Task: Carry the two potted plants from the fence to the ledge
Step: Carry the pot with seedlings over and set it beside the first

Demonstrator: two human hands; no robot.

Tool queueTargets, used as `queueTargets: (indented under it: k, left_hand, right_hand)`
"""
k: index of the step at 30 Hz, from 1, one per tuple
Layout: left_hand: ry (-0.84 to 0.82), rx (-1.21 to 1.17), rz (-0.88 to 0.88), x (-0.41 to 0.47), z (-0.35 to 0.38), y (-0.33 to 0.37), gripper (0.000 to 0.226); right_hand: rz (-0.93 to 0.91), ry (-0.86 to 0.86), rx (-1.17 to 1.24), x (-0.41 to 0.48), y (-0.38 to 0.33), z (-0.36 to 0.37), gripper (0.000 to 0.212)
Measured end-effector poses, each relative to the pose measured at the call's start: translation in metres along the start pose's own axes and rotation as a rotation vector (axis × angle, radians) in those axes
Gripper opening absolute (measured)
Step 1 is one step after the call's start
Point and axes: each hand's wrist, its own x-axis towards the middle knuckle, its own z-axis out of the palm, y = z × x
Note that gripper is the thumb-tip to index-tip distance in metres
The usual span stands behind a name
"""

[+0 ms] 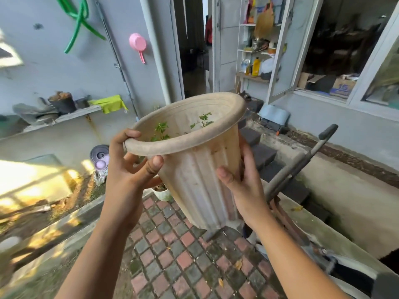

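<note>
Both my left hand (131, 167) and right hand (239, 180) grasp the pot (194, 160) mid-carry (tilted); next, level it toward the ledge (71, 116).

The ribbed pot (200, 169) looks like matt, stained plastic; the paving (172, 255) rough brick.

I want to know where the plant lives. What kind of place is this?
Most likely a small back yard beside a house. A green hose hangs on the wall, brick paving covers the ground, and both hands hold a beige plant pot outdoors.
</note>
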Motion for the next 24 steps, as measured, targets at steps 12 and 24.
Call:
queueTargets:
  k: [12, 24]
  left_hand:
    - [0.311, 0.167, 0.014, 0.133, -0.079, -0.035, 0.056]
    - [0.458, 0.136, -0.040, 0.216, -0.224, -0.099, 0.049]
  right_hand:
    - [0.135, -0.255, 0.234, 0.175, 0.124, 0.109, 0.107]
    - [0.225, -0.414, 0.207, 0.253, 0.225, 0.246, 0.100]
